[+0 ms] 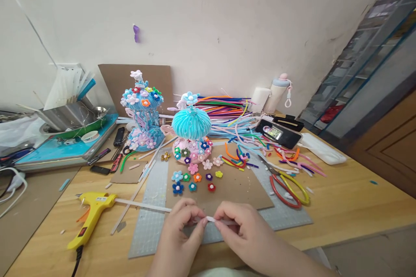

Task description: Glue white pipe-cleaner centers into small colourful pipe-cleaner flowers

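Observation:
My left hand [182, 230] and my right hand [244, 227] meet at the front of the cutting mat. Between their pinched fingertips runs a short white pipe cleaner [210, 219]; the rest of it is mostly hidden by the fingers. Beyond the hands, several small pipe-cleaner flowers [197, 177] lie on a cardboard sheet [240, 194]. Behind these stands a turquoise domed pipe-cleaner piece [191, 123] on a pink base dotted with flowers. A yellow glue gun [94, 214] lies to the left, its long pale glue stick [143, 204] reaching toward my left hand.
Red-and-yellow-handled scissors [289, 188] lie right of the cardboard, near a phone [278, 133]. A taller flower-covered piece [143, 110] stands back left, by a metal bowl [69, 114]. Coloured pipe cleaners [221, 108] are heaped along the wall. The grey cutting mat [147, 225] lies beneath.

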### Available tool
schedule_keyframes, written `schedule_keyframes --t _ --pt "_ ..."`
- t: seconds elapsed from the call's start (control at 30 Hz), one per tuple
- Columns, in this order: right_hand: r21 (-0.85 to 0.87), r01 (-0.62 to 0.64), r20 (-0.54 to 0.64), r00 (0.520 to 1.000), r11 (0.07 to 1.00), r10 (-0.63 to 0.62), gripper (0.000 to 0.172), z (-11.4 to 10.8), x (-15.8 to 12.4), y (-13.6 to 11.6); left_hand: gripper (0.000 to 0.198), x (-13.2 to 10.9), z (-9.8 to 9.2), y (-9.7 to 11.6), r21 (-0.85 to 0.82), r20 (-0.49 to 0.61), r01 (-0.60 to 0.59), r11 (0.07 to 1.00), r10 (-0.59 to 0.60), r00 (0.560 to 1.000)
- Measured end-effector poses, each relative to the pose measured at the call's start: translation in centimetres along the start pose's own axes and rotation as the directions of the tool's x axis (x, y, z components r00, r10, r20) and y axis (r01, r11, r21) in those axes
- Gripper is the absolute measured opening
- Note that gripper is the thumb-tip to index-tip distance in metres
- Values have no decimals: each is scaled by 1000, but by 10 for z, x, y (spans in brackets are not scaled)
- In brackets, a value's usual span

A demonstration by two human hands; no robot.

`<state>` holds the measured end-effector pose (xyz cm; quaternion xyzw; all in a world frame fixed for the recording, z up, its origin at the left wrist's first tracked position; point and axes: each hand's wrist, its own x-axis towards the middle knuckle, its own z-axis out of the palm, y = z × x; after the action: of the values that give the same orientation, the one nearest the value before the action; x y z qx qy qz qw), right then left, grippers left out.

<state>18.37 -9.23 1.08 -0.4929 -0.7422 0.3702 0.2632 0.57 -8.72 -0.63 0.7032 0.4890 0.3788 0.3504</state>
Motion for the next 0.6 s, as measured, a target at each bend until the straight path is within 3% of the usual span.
schedule_keyframes --t 0.27,0.47,0.6 --pt "9 12 22 1000 1000 -13 13 1 0 0 11 1 5 2 -105 -50 45 993 -50 997" --pt "-35 -4 44 999 999 6 13 -1 -2 0 10 1 1 -1 -41 -62 23 999 -25 998" --pt "-53 -19 6 1000 998 19 13 -1 0 1 12 1 -1 0 15 -13 11 1000 -10 1000"
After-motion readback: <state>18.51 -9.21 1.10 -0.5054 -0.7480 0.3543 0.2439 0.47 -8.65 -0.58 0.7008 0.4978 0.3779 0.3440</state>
